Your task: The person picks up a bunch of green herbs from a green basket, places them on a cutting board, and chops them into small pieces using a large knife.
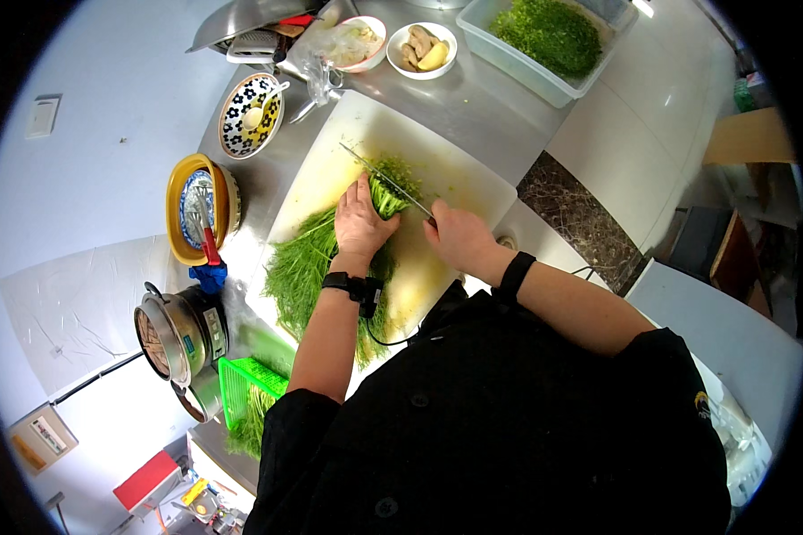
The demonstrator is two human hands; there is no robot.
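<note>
A large bunch of feathery green herb, like dill or fennel fronds [302,262], lies across a white plastic cutting board [468,170]. My left hand [360,224] presses down on the bunch near its cut end, fingers together on the stems. In my right hand [465,241] is the handle of a kitchen knife [385,177]. Its blade, seen nearly edge-on, crosses the stem end just beyond my left fingers. Small chopped green bits [401,170] lie on the far side of the blade.
Beyond the board stand a clear plastic bin [555,93] of chopped greens, a white bowl [421,73] of ginger, and a flower-patterned bowl [231,127] with a spoon. Leftward are a yellow basin [174,221], a metal pot [174,321] and a green basket [234,381] holding more herbs.
</note>
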